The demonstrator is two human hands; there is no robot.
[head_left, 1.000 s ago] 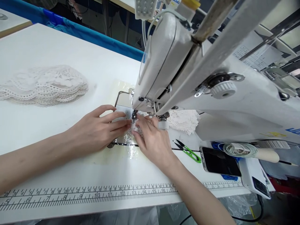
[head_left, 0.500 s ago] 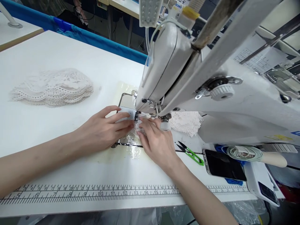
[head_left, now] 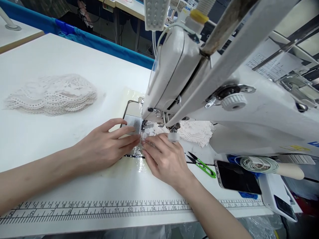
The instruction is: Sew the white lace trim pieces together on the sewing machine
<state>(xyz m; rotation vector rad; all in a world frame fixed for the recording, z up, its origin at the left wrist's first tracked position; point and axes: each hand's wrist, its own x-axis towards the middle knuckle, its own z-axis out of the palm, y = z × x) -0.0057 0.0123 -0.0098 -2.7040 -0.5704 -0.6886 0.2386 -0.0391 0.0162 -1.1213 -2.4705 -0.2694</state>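
Observation:
A piece of white eyelet lace [head_left: 150, 129] lies under the presser foot of the white sewing machine [head_left: 171, 66], and more of its ruffled length [head_left: 196, 131] spreads to the right beneath the arm. My left hand [head_left: 106, 144] rests left of the needle with its fingers stretched out, the tips touching the lace's near edge. Opposite it, my right hand [head_left: 166, 159] has its fingers bent and pressed together at the lace, with the fingertips partly hidden. Between both hands, the metal needle plate [head_left: 133, 121] shows.
A stack of white lace pieces [head_left: 53, 94] sits at the left. Green thread snips [head_left: 203, 166], a black phone [head_left: 238, 177] and a coiled cable [head_left: 259, 164] lie at the right. A printed ruler [head_left: 119, 210] runs along the table's front edge.
My right hand has drawn slightly toward me and left, uncovering more lace beside the presser foot. My left hand has stayed near the needle, and the view has shifted slightly.

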